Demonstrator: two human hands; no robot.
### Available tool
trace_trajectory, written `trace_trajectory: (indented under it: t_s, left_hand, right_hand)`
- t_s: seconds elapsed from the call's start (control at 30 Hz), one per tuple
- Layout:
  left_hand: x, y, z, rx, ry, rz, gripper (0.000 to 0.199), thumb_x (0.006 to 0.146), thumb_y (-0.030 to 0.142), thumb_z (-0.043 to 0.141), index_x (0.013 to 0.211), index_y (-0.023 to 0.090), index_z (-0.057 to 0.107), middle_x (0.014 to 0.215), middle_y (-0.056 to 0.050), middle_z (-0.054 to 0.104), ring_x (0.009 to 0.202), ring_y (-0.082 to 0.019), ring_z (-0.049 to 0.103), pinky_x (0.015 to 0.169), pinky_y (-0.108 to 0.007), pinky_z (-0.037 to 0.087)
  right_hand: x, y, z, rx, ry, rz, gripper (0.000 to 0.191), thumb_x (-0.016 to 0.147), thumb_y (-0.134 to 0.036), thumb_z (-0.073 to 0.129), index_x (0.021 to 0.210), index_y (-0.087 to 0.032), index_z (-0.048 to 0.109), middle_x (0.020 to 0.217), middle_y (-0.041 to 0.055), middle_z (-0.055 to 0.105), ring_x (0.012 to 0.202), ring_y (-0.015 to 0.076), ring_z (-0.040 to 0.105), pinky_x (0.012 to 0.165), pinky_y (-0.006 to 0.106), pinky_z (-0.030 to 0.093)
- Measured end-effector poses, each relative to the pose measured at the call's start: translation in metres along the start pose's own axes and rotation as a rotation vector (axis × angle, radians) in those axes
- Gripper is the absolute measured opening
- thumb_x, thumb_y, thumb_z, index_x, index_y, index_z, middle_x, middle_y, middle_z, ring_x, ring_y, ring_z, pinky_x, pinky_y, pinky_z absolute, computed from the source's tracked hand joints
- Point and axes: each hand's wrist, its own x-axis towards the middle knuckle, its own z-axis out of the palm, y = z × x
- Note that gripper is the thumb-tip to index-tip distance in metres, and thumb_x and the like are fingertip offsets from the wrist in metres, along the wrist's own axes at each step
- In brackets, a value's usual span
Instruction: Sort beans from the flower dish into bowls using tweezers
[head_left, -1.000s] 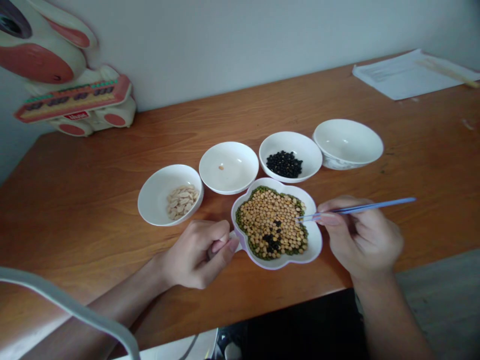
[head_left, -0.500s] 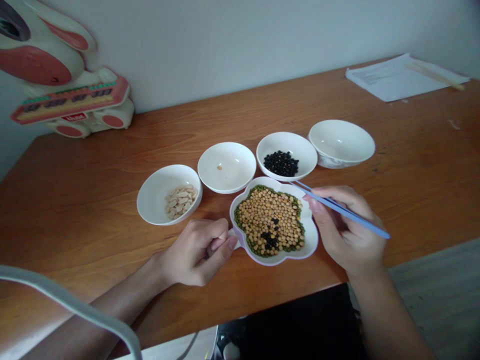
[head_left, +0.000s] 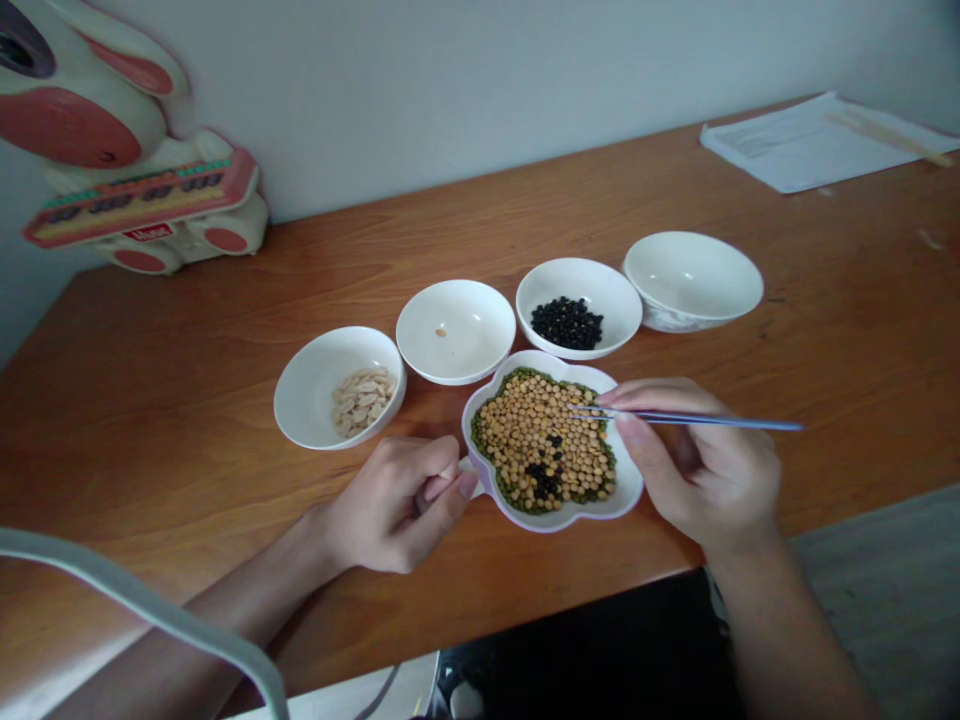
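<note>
My left hand (head_left: 397, 505) grips the short handle (head_left: 469, 465) of a white, purple-edged flower-shaped dish (head_left: 570, 518). The dish holds yellow split peas (head_left: 532, 425) ringed by green mung beans (head_left: 502, 480), with a small patch of black beans (head_left: 546, 480) near the front. My right hand (head_left: 697, 460) is shut on thin blue chopsticks (head_left: 697, 419), just above the dish's right side. Their tips (head_left: 581, 411) hover over the peas, and I cannot see anything held between them.
Behind the dish stand white bowls: pale seeds (head_left: 362, 402) in one (head_left: 307, 400), one tan grain in another (head_left: 457, 345), black beans in a third (head_left: 570, 285), and a deep bowl (head_left: 691, 275). Papers (head_left: 814, 145) and a rabbit-shaped toy (head_left: 127, 180) sit on the wooden table (head_left: 187, 350).
My right hand has swung the chopsticks from a slant toward the lower right to nearly level, and their tips have moved from the dish's rim to above the peas. My left hand stays on the handle.
</note>
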Motion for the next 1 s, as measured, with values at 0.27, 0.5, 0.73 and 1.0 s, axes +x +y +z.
trace_trajectory:
  t_s: [0.27,0.5,0.73,1.0]
  left_hand:
    - [0.0015,0.0027,-0.0004,0.013,0.003,-0.006,0.035,0.095,0.010,0.055,0.074,0.022,0.030,0.063,0.008,0.033,0.050,-0.006,0.027,0.049,-0.023,0.023]
    - [-0.0014,-0.0001,-0.0018,0.022,-0.017,-0.010,0.034,0.094,0.010,0.057,0.076,0.023,0.031,0.064,0.008,0.034,0.051,-0.006,0.029,0.050,-0.024,0.023]
    - [0.0003,0.0031,-0.0016,0.008,-0.014,-0.030,0.035,0.096,0.011,0.055,0.075,0.022,0.031,0.063,0.008,0.035,0.051,-0.007,0.028,0.050,-0.024,0.024]
    - [-0.0015,0.0014,-0.0020,0.035,-0.025,-0.044,0.033,0.095,0.011,0.056,0.075,0.022,0.032,0.065,0.007,0.038,0.051,-0.007,0.032,0.050,-0.024,0.026]
  right_hand:
    - [0.0020,-0.0017,-0.0008,0.018,-0.065,-0.024,0.023,0.089,-0.012,0.071,0.108,-0.026,0.069,0.105,0.0044,0.078,0.098,0.0220,0.075,0.085,0.038,0.063]
    - [0.0025,-0.0028,-0.0025,-0.099,-0.058,0.048,0.014,0.095,-0.021,0.071,0.107,-0.028,0.074,0.096,0.0013,0.081,0.083,0.0192,0.076,0.076,0.032,0.062]
    - [0.0005,-0.0003,-0.0038,-0.083,-0.024,0.006,0.020,0.098,-0.018,0.065,0.111,-0.029,0.075,0.105,0.0009,0.081,0.094,0.0188,0.077,0.085,0.032,0.061]
    - [-0.0010,-0.0016,-0.0036,-0.123,-0.052,0.045,0.009,0.096,-0.025,0.072,0.104,-0.029,0.075,0.095,-0.0018,0.083,0.073,0.0168,0.077,0.071,0.028,0.062]
